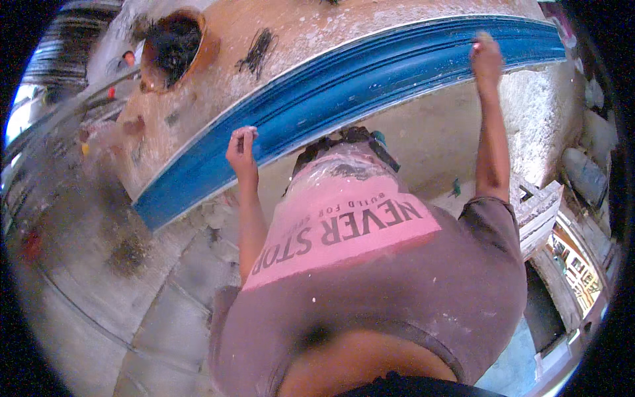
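Observation:
A long blue panel [357, 83] with lengthwise ridges and grooves, like a moulding form, lies across the work surface in front of me. Small white specks dot it. My left hand [243, 147] is over its near edge toward the left end, fingers curled together and whitened at the tips; what they hold, if anything, I cannot make out. Farther off, my right hand [487, 61] is at the panel's right part with fingers closed. Something pale shows at its fingertips, too small and blurred to name.
Beyond the panel is a stained, whitish-orange work surface [331, 30] with a dark fibre clump [259, 51]. A round tub [204, 49] of dark fibrous stuff stands at the far left. White-crusted material [529, 119], a grey container [585, 173] and a wooden frame [539, 212] are at right.

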The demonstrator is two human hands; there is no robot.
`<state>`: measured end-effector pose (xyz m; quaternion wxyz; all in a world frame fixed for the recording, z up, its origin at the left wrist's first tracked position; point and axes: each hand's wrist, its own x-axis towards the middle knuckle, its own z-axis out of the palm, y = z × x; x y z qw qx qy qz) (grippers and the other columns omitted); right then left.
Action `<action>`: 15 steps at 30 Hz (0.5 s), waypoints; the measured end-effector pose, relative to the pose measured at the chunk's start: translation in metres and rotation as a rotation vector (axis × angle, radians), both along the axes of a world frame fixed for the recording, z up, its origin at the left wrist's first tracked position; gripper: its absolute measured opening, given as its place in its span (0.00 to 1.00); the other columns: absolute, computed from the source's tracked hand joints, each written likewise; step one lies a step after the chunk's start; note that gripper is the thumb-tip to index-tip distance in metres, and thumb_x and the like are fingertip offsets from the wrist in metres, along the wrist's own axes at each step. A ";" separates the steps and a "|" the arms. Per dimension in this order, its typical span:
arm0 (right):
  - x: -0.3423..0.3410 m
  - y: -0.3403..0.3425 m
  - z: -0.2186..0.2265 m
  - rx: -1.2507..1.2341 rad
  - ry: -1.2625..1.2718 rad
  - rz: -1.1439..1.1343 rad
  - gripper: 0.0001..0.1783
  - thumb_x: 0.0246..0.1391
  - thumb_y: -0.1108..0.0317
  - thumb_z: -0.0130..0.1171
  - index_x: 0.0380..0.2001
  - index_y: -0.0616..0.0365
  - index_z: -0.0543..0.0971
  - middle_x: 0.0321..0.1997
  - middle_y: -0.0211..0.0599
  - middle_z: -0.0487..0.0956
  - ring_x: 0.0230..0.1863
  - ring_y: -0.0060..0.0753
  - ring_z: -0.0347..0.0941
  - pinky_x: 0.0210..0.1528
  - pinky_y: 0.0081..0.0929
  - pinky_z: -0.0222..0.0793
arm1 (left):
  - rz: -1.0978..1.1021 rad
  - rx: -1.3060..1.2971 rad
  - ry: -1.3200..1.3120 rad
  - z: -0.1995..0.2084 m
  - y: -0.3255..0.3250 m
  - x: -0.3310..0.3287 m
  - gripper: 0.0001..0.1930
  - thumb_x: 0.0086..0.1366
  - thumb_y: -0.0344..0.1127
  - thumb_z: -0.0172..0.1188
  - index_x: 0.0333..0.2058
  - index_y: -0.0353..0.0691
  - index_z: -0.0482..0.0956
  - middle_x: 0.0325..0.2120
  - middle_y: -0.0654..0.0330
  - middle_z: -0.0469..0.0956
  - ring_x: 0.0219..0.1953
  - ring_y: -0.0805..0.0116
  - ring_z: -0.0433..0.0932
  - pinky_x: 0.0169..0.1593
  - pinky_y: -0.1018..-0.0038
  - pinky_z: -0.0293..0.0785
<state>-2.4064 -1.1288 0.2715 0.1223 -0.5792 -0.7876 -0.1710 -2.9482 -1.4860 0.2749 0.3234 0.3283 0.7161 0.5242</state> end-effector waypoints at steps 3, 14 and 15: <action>-0.040 0.003 0.042 -0.275 0.696 -0.120 0.16 0.58 0.56 0.60 0.40 0.55 0.86 0.42 0.40 0.85 0.41 0.40 0.82 0.45 0.34 0.77 | 0.005 0.063 0.061 -0.004 -0.012 -0.005 0.07 0.70 0.33 0.57 0.37 0.35 0.80 0.35 0.59 0.81 0.38 0.71 0.79 0.47 0.73 0.75; -0.339 -0.282 -0.005 -0.798 0.742 0.590 0.10 0.50 0.62 0.70 0.35 0.52 0.86 0.35 0.37 0.85 0.37 0.36 0.80 0.41 0.34 0.75 | -0.060 0.029 0.106 -0.039 -0.051 -0.010 0.06 0.70 0.31 0.56 0.39 0.36 0.80 0.38 0.60 0.81 0.40 0.73 0.78 0.49 0.75 0.73; -0.317 -0.276 -0.016 -0.702 0.765 0.538 0.10 0.50 0.62 0.70 0.35 0.52 0.86 0.35 0.36 0.85 0.35 0.33 0.80 0.39 0.33 0.75 | -0.039 0.041 0.059 -0.042 -0.053 -0.009 0.06 0.70 0.31 0.56 0.39 0.36 0.80 0.38 0.60 0.81 0.40 0.73 0.78 0.49 0.75 0.73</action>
